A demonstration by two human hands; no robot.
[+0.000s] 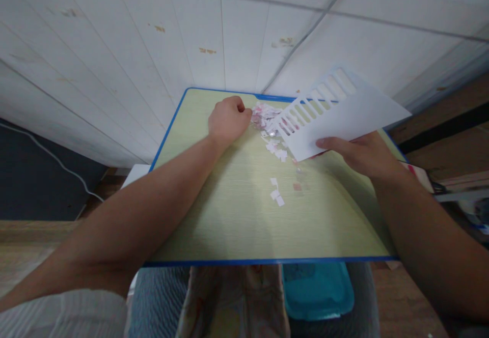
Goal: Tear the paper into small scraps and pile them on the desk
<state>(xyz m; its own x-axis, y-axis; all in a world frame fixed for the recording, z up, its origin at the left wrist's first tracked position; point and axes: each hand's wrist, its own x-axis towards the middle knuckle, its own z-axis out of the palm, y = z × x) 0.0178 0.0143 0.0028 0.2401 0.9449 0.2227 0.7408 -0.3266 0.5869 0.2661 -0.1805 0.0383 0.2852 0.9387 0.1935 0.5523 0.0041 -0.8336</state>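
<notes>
Head view: looks down at a small table (237,226) with a light green top and a blue edge, set close to a white board wall (153,48).
Left hand: the left hand (228,120) is curled into a loose fist. It rests on the table near the far edge, just beside a pile of paper bits (264,116). You cannot tell if anything is inside the fist.
Right hand: the right hand (362,153) pinches a white sheet of paper (344,116) by its near edge, thumb on top. The fingers are closed on the sheet.
Sheet of paper: it is lifted off the table and tilted, over the far right part of the table. A row of long thin slots is cut along its left side. Its left corner hangs over the pile.
Paper bits: most are white and pink and lie in a heap at the far middle of the table, between the two hands. A few more bits (277,195) lie apart, nearer the middle of the table.
Under the table: a blue plastic lid or box (317,289) shows below the near edge, next to some patterned cloth (233,302).
Left side: a white cord (57,160) runs along a dark wall part.
</notes>
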